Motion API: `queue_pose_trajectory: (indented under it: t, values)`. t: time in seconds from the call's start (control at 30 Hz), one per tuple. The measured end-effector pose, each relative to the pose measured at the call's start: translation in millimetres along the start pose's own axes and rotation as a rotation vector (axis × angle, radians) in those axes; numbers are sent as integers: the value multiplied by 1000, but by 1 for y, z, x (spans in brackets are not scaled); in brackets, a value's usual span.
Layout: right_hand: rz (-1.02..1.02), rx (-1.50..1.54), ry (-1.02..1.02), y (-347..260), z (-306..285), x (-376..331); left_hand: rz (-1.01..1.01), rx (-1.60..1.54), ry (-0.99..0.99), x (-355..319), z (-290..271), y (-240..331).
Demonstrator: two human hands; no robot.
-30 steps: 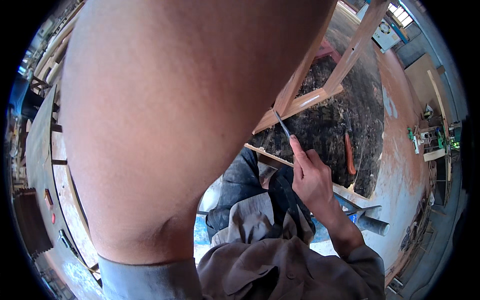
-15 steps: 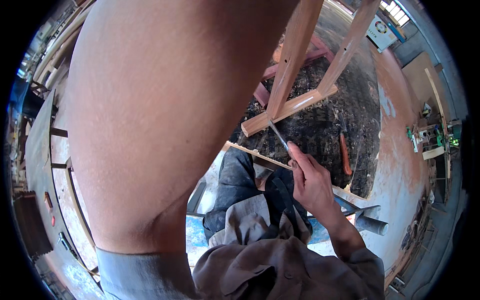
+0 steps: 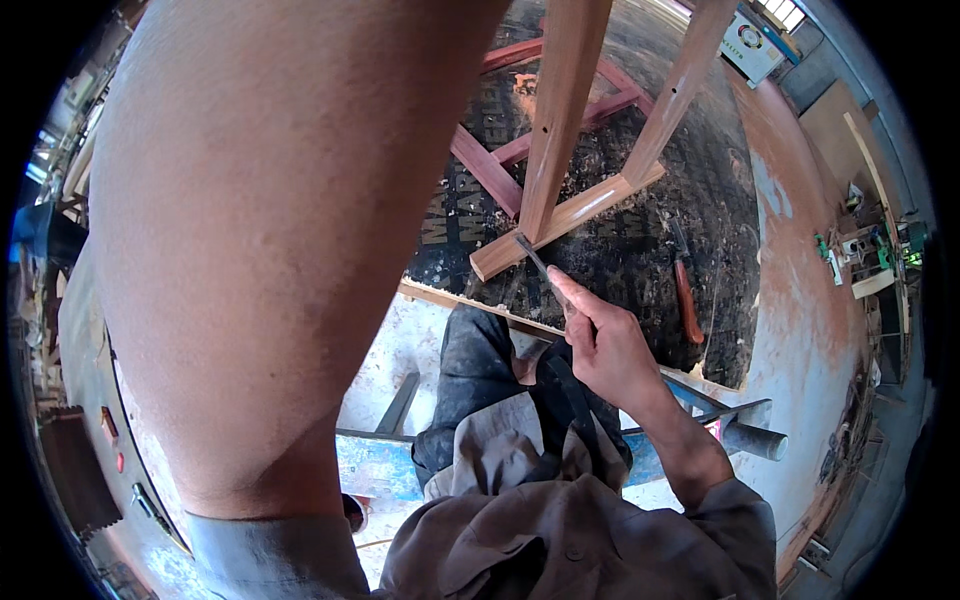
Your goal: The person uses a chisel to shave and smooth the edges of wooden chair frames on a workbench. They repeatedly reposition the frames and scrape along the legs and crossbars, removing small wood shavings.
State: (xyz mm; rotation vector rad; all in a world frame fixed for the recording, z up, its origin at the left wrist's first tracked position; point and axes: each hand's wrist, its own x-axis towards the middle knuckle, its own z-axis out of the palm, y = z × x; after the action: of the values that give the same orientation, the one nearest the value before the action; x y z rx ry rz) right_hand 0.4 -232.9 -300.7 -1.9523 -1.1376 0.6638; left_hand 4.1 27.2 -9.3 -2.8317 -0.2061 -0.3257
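My right hand (image 3: 607, 345) is closed around a slim metal chisel (image 3: 534, 257), forefinger laid along it. The chisel's tip touches the joint where an upright wooden post (image 3: 556, 120) meets a pale brown wooden bar (image 3: 600, 205). A second post (image 3: 680, 95) rises from the bar's far end. My left arm (image 3: 270, 220) is raised and fills the left side of the view; its hand is out of the picture. To the right of the bar lies another tool with an orange-red handle (image 3: 687, 305) and a thin dark blade.
Dark printed board (image 3: 620, 270) lies under the work, scattered with wood chips. Reddish wooden pieces (image 3: 487, 170) rest behind the posts. Blue-painted supports (image 3: 390, 465) stand below its near edge, beside my knees. A white box (image 3: 752, 50) stands far right.
My view has shifted, uncovering more of the reddish pieces. My raised left arm appears farther left. The chisel stays at the joint in my right hand.
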Motion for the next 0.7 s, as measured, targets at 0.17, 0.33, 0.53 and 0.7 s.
queue_pose_trajectory:
  t: [0.17, 0.33, 0.53, 0.7]
  values:
    - [-38, -11, 20, 0, 0, -5, -9, 15, 0, 0, 4, 3]
    - [41, -23, -30, -6, 0, 1, 4, 24, 8, 6, 4, 5]
    - [24, 51, 7, -9, 6, 15, 15, 43, 34, 3, -2, 12]
    - [-45, 8, 79, 9, 10, -7, 21, 55, 54, 7, -1, 18]
